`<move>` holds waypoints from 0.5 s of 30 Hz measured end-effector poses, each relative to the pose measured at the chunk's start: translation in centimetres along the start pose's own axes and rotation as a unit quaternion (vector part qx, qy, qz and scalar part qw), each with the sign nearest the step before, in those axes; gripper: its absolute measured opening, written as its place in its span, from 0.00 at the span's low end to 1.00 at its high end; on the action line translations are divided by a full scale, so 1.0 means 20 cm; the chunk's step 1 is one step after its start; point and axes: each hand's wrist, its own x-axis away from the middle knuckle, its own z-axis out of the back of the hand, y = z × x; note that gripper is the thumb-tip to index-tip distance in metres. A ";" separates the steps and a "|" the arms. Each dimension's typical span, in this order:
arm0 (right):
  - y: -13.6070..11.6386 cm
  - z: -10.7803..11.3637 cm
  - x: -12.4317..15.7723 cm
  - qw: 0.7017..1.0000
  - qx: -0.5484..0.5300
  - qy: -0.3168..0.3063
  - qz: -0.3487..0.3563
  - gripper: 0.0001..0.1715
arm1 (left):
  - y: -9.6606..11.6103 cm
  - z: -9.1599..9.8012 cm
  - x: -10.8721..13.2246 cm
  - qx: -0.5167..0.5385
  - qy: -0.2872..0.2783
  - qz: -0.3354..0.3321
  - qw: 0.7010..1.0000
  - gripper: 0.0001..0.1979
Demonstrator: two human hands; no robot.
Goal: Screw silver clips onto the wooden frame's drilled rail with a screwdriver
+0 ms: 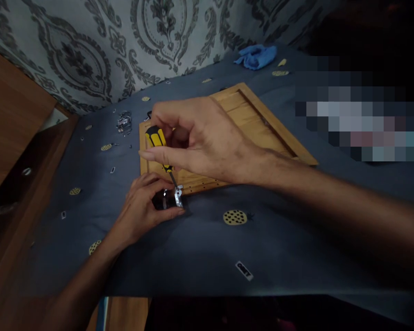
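My right hand (200, 138) is closed on a screwdriver (156, 138) with a yellow and black handle. Its shaft slants down to a metal hinge (178, 197) at the near left corner of a wooden panel (207, 177). With thumb and fingers, my left hand (143, 202) grips the hinge from the left and steadies it against the panel's edge. Part of the hinge hides behind those fingers. The panel lies flat, its raised frame showing on the far right side, and my right hand and forearm cover its middle.
Beyond the panel's left edge lies a small pile of metal hardware (124, 123). A crumpled blue cloth (257, 57) rests near the patterned wall at the back. Dark bedding (200, 257) printed with pineapples spreads under everything, with wooden furniture (17, 110) at the left.
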 end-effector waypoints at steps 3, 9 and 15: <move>0.01 -0.01 0.00 1.000 0.010 -0.007 0.000 0.19 | 0.00 0.00 0.01 -0.002 0.006 -0.003 1.000 0.16; 0.01 -0.01 0.01 1.000 0.011 -0.017 -0.011 0.16 | 0.00 0.00 0.00 -0.009 0.004 -0.002 1.000 0.16; 0.01 -0.01 0.00 1.000 0.002 -0.029 -0.013 0.16 | 0.00 0.00 0.00 -0.009 0.003 0.002 1.000 0.16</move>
